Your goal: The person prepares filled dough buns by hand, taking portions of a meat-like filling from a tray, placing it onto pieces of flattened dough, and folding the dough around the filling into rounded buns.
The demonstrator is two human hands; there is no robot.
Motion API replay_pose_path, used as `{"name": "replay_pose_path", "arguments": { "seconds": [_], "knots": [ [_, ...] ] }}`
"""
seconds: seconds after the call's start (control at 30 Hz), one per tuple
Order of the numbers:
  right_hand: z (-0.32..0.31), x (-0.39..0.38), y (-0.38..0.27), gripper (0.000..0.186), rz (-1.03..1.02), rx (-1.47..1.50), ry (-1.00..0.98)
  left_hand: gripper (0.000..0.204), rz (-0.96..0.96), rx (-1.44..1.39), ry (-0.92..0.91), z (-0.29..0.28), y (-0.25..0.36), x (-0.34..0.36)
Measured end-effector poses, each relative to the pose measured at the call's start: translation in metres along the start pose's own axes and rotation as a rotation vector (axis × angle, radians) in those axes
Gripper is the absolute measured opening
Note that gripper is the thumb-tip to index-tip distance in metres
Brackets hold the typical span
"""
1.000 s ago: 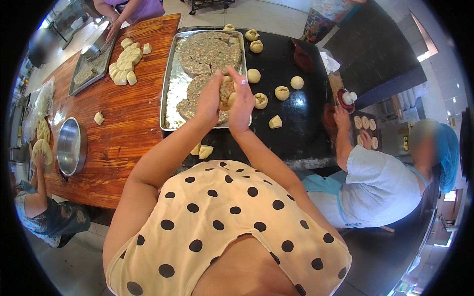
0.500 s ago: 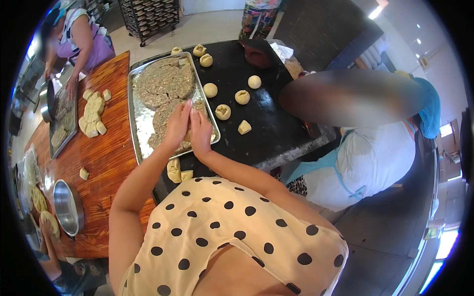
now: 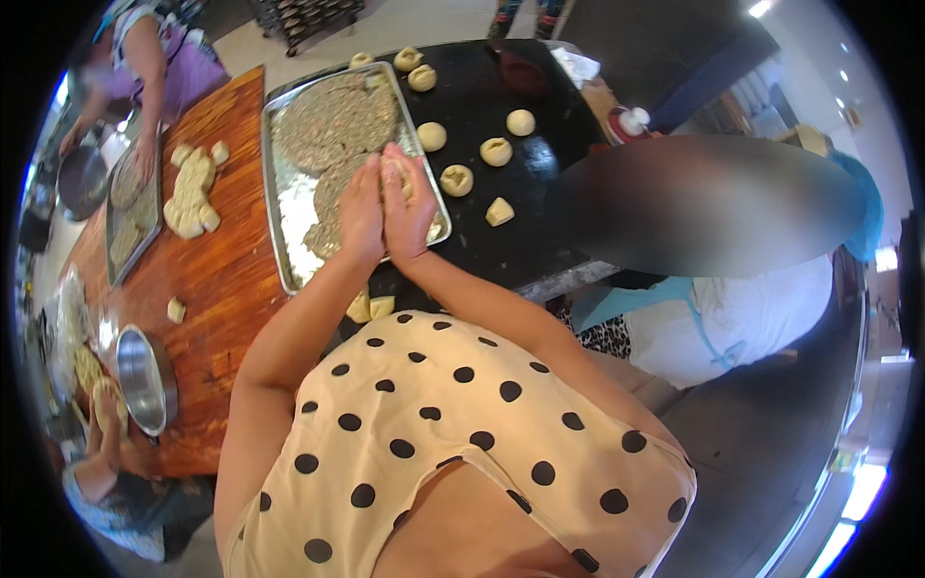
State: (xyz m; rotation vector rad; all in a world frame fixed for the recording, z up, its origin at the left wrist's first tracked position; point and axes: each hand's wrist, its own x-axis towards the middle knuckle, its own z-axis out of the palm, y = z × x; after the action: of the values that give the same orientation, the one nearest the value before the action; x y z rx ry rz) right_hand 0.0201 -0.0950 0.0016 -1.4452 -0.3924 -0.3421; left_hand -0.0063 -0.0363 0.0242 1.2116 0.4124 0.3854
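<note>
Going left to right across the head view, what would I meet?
Narrow tray, cluster of dough pieces, the person's left hand, right hand, cut dough piece on the black surface, white knob, co-worker's blue cap.

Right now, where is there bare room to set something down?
Bare: the wooden table between dough pile and tray; the black table right of the dough balls. Crowded: over the filling, where the left hand and right hand cup dough.
</note>
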Motion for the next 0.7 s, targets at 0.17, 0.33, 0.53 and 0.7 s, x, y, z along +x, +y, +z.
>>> {"name": "replay_pose_path", "arguments": {
  "seconds": [0.17, 0.33, 0.53, 0.7],
  "knots": [
    [-0.021, 0.009, -0.017, 0.047, 0.324, 0.395, -0.295, 0.057, -0.284, -0.227, -0.056, -0.013, 0.023, 0.009],
    [-0.011, 0.02, -0.01, 0.045, 0.371, 0.432, -0.139, 0.064, -0.206, 0.101, -0.325, -0.013, 0.024, 0.036],
    [-0.014, 0.019, -0.017, 0.036, 0.248, 0.27, -0.033, 0.047, -0.212, -0.522, -0.064, 0.022, 0.014, -0.022],
    [-0.012, 0.015, -0.02, 0.03, -0.043, 0.033, -0.025, 0.033, -0.014, -0.167, 0.012, 0.021, 0.004, -0.017]
  ]
}}
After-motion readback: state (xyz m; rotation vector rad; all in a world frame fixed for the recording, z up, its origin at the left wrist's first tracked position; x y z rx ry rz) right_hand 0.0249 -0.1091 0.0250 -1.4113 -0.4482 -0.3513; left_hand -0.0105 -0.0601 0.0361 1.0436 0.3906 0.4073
